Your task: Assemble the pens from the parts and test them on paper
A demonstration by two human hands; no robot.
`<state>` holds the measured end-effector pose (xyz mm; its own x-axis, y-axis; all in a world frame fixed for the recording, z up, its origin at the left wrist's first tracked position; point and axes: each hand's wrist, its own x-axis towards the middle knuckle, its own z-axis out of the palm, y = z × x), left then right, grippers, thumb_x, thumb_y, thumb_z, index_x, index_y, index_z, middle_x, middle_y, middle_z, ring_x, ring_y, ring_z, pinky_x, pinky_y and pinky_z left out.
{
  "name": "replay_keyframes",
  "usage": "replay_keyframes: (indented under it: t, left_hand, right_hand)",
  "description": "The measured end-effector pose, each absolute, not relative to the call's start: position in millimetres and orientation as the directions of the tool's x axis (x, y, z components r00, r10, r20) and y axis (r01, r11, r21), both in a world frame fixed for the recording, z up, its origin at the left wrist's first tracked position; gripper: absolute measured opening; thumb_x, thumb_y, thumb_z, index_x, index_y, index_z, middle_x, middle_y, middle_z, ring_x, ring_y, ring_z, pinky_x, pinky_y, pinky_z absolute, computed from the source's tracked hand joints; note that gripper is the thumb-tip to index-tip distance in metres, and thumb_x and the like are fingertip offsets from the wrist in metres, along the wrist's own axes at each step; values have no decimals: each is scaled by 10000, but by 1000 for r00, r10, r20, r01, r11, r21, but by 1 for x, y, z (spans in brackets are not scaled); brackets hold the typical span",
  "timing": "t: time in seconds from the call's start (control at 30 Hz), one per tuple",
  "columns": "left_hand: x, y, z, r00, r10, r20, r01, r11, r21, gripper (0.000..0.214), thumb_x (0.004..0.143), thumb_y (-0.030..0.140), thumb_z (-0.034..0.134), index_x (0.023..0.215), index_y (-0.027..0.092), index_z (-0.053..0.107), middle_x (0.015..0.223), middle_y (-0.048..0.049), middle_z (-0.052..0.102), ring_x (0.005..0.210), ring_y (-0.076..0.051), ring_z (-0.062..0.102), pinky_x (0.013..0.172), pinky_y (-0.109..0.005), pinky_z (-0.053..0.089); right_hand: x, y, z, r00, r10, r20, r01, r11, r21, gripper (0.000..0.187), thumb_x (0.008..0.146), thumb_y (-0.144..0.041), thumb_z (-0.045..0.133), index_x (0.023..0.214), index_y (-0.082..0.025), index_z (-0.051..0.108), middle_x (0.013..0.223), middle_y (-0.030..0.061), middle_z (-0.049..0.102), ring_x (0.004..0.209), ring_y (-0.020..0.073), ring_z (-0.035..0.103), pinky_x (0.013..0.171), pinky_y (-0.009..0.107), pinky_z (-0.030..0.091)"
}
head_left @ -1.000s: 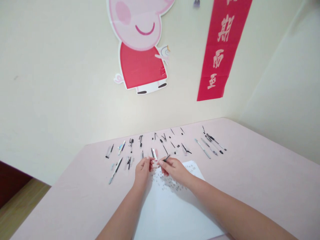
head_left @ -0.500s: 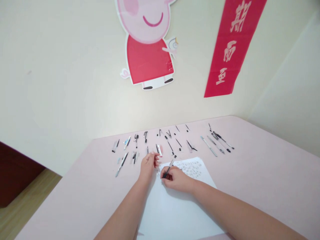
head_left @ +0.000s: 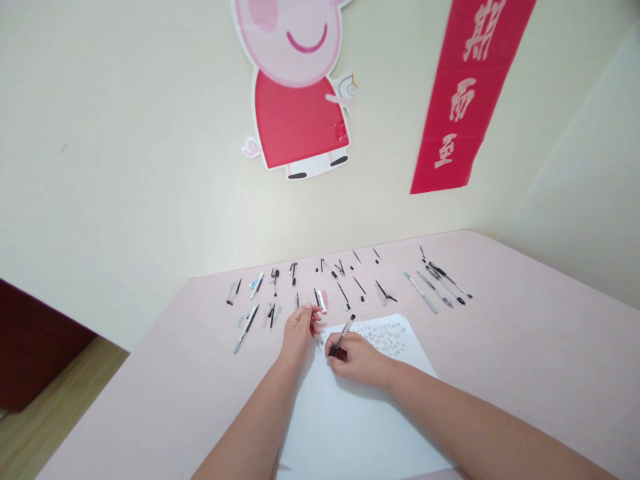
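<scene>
The pen (head_left: 347,325) leans over the paper (head_left: 345,427), its lower part pinched by the fingers of the right hand (head_left: 361,360). Small marks (head_left: 393,335) cover the paper's far end. The left hand (head_left: 297,335) is by its left edge, fingers half curled; whether they pinch anything, I cannot tell. Beyond, other pens (head_left: 421,292) and refills (head_left: 343,293) lie about the counter (head_left: 510,333).

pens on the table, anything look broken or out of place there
Yes: many pen parts lie loose on the pink table, slim dark rods apart from short black pieces, which looks like dismantled pens. The pen in the right hand looks assembled by contrast. Any breakage is too small to tell.
</scene>
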<state>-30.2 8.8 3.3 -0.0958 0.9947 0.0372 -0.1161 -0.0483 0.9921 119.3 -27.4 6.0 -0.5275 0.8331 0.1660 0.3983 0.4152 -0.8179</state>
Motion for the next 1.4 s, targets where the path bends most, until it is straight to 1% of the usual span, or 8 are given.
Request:
replay_keyframes:
  t: [0.07,0.13,0.2,0.3,0.4,0.67,1.07,1.4]
  left_hand:
    - [-31,6,6,14,999,29,-65,-28,998,413,768,520,511,785,130,646,562,1,584,399,-74,486,409,-205,363]
    - [-33,3,8,134,991,23,47,-30,998,426,793,521,478,819,131,647,514,-4,593,403,-95,510,421,-214,374]
    - [-34,1,9,219,975,32,172,-71,982,431,813,514,452,834,134,653,473,-3,592,412,-110,524,432,-218,377]
    - [-35,0,7,278,959,53,294,-138,946,440,836,504,412,841,141,661,478,-4,606,438,-121,538,459,-225,388]
    - [-36,2,5,288,956,60,358,-165,919,457,848,502,381,833,141,660,500,-3,615,464,-125,546,486,-231,399]
    - [-36,3,4,271,961,46,386,-153,910,473,846,519,364,803,148,654,506,0,607,471,-125,538,499,-232,396]
    - [-37,6,0,266,963,49,409,-159,899,481,854,519,353,808,148,657,531,-7,621,487,-128,541,517,-239,397]
    - [-36,5,1,265,963,43,394,-149,907,481,851,526,356,796,151,652,526,-5,618,490,-131,548,520,-244,398]
  right_hand:
    - [120,-27,4,-534,827,176,381,422,-823,129,661,-100,483,725,-182,560,599,-28,530,548,103,504,541,191,403]
    - [120,-26,2,-544,818,189,355,428,-831,127,662,-93,476,716,-181,551,604,-28,527,547,101,503,539,190,402]
    - [122,-26,0,-553,811,192,343,432,-834,120,661,-90,477,706,-178,544,606,-27,521,541,99,496,534,190,401]
    - [123,-24,-2,-565,805,184,345,433,-833,107,659,-92,492,708,-174,538,624,-26,522,548,97,492,540,190,405]
    - [123,-23,-3,-570,799,189,344,441,-829,102,660,-95,501,716,-171,538,633,-28,523,553,93,488,547,187,403]
    - [122,-25,3,-581,789,198,371,473,-799,102,668,-93,486,700,-172,543,612,-27,519,548,94,484,544,185,394]
    - [122,-26,3,-598,777,196,449,527,-721,131,692,-139,497,752,-179,607,669,1,597,588,110,519,599,202,410]
    - [122,-25,1,-585,782,216,463,540,-703,130,686,-137,496,739,-176,609,670,4,601,597,112,522,611,201,411]
